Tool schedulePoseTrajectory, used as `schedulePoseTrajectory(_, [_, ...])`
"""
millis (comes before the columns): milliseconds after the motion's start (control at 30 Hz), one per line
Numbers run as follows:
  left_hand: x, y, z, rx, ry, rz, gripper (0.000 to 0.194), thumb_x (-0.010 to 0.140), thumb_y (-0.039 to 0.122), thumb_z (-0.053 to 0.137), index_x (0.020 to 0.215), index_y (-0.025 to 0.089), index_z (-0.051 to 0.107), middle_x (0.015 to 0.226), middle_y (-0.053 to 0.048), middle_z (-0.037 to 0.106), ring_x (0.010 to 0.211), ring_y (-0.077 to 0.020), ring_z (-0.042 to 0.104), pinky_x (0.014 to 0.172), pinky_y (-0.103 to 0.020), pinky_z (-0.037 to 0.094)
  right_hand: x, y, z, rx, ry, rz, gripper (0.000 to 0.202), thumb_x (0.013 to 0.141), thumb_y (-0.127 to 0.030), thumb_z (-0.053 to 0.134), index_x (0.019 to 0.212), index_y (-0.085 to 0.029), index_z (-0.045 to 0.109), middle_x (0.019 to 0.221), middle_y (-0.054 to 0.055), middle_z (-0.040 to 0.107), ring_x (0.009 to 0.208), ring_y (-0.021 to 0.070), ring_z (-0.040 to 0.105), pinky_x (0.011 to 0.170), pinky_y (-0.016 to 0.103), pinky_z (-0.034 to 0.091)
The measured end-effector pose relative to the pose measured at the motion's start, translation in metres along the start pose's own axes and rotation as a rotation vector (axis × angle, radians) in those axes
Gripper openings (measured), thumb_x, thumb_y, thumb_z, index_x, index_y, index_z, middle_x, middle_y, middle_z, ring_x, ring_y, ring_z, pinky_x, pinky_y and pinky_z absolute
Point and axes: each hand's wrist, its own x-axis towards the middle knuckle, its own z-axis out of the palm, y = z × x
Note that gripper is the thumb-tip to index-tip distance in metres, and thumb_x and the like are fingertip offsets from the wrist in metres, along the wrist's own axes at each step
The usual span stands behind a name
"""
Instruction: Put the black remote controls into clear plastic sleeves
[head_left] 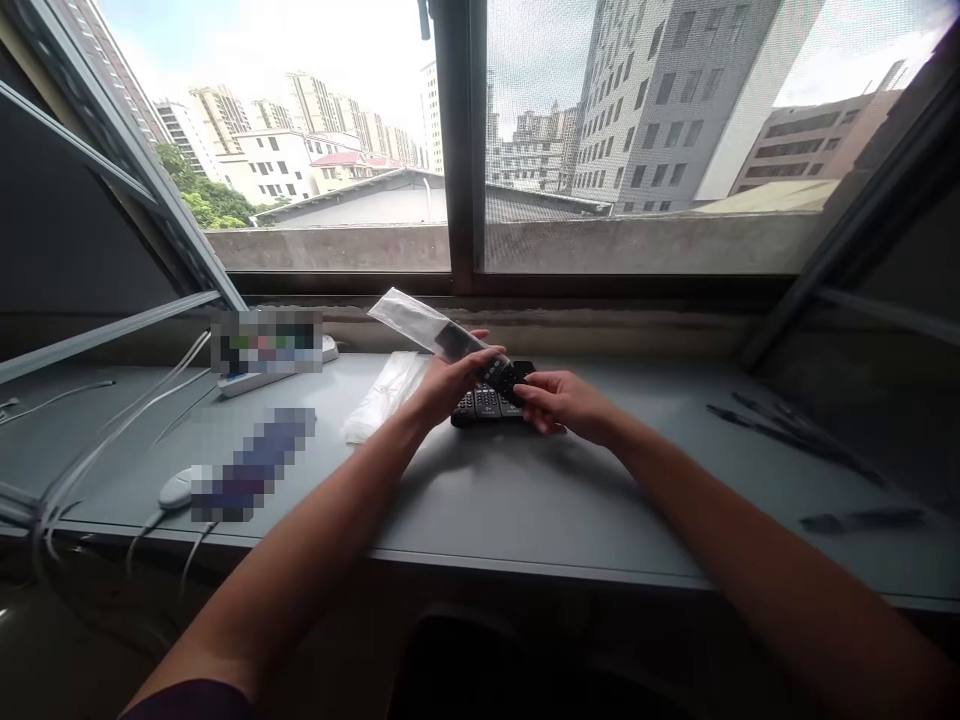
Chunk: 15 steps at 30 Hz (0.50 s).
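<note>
A black remote control (501, 378) sits partly inside a clear plastic sleeve (409, 318), tilted above the desk. My left hand (454, 378) is closed around the sleeve and the remote's middle, thumb on top. With fingertips pinched, my right hand (555, 398) grips the remote's lower right end, which sticks out toward it. The sleeve's far end hangs loose to the upper left. Beneath my hands, several more black remotes (487, 408) lie side by side on the desk, partly hidden by the fingers. Left of them rests a pile of clear plastic sleeves (382, 398).
The grey desk (517, 510) runs below a window (465, 150). On the left are a white power strip (277, 375), partly blurred out, white cables (124, 420), a white round-ended device (176, 488) and a blurred-out object (255, 468). Dark cables (795, 430) lie at right.
</note>
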Motion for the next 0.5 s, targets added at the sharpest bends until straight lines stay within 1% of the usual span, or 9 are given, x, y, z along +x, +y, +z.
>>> schedulePoseTrajectory(67, [-0.002,-0.004,0.003,0.039,-0.047,-0.030,0.056,0.082,0.032,0.095,0.132,0.021,0.073,0.123,-0.015,0.081,0.099,-0.0220,0.079,0.067,-0.023,0.056,0.001,0.002,0.002,0.023,-0.012,-0.022,0.053,0.081,-0.066,0.091,0.089,-0.018,0.069,0.074,0.004,0.074,0.049,0.0117,0.062,0.038,0.020,0.037])
schedulePoseTrajectory(133, [-0.002,-0.005,0.003,0.053,-0.079,-0.054,0.055,0.082,0.033,0.095,0.131,0.021,0.075,0.125,-0.015,0.081,0.100,-0.0233,0.079,0.071,-0.025,0.058,0.003,0.004,0.003,0.045,-0.025,-0.034,0.053,0.082,-0.065,0.091,0.093,-0.018,0.071,0.075,0.004,0.074,0.051,0.0128,0.064,0.039,0.021,0.041])
schedulePoseTrajectory(200, [0.000,-0.004,0.002,0.020,-0.056,-0.057,0.051,0.083,0.036,0.095,0.127,0.019,0.076,0.122,-0.015,0.082,0.091,-0.0216,0.078,0.065,-0.025,0.056,0.004,0.005,0.003,0.061,-0.033,-0.044,0.052,0.083,-0.064,0.091,0.093,-0.017,0.071,0.076,0.005,0.075,0.052,0.0130,0.065,0.039,0.021,0.042])
schedulePoseTrajectory(267, [0.004,-0.002,-0.001,-0.051,-0.002,-0.047,0.046,0.085,0.040,0.092,0.122,0.017,0.077,0.117,-0.015,0.083,0.082,-0.0189,0.076,0.055,-0.023,0.050,0.004,0.006,0.002,0.069,-0.039,-0.051,0.051,0.084,-0.062,0.091,0.092,-0.017,0.070,0.076,0.005,0.075,0.051,0.0126,0.065,0.038,0.021,0.042])
schedulePoseTrajectory(333, [0.008,0.000,-0.004,-0.109,0.026,-0.028,0.044,0.088,0.041,0.089,0.122,0.016,0.076,0.118,-0.016,0.082,0.084,-0.0190,0.076,0.050,-0.021,0.046,0.004,0.007,0.000,0.067,-0.050,-0.048,0.048,0.087,-0.060,0.091,0.090,-0.017,0.069,0.076,0.005,0.075,0.052,0.0127,0.066,0.039,0.020,0.044])
schedulePoseTrajectory(400, [0.009,0.002,-0.006,-0.131,0.031,-0.009,0.044,0.090,0.040,0.088,0.125,0.016,0.074,0.120,-0.016,0.082,0.093,-0.0209,0.078,0.050,-0.020,0.046,0.005,0.009,-0.002,0.061,-0.064,-0.035,0.045,0.090,-0.056,0.089,0.091,-0.017,0.069,0.077,0.006,0.076,0.054,0.0137,0.068,0.040,0.021,0.047])
schedulePoseTrajectory(467, [0.010,0.001,-0.006,-0.136,0.037,-0.008,0.045,0.091,0.038,0.089,0.126,0.017,0.073,0.120,-0.016,0.082,0.099,-0.0224,0.079,0.052,-0.019,0.048,0.005,0.009,-0.001,0.079,-0.067,-0.018,0.039,0.092,-0.049,0.088,0.102,-0.016,0.070,0.079,0.007,0.077,0.058,0.0156,0.071,0.042,0.021,0.051])
schedulePoseTrajectory(500, [0.010,0.000,-0.006,-0.135,0.042,-0.010,0.046,0.090,0.038,0.090,0.127,0.016,0.072,0.119,-0.015,0.082,0.100,-0.0227,0.079,0.054,-0.020,0.049,0.005,0.009,-0.001,0.097,-0.062,-0.012,0.039,0.093,-0.045,0.088,0.114,-0.016,0.070,0.080,0.007,0.078,0.060,0.0168,0.073,0.044,0.022,0.052])
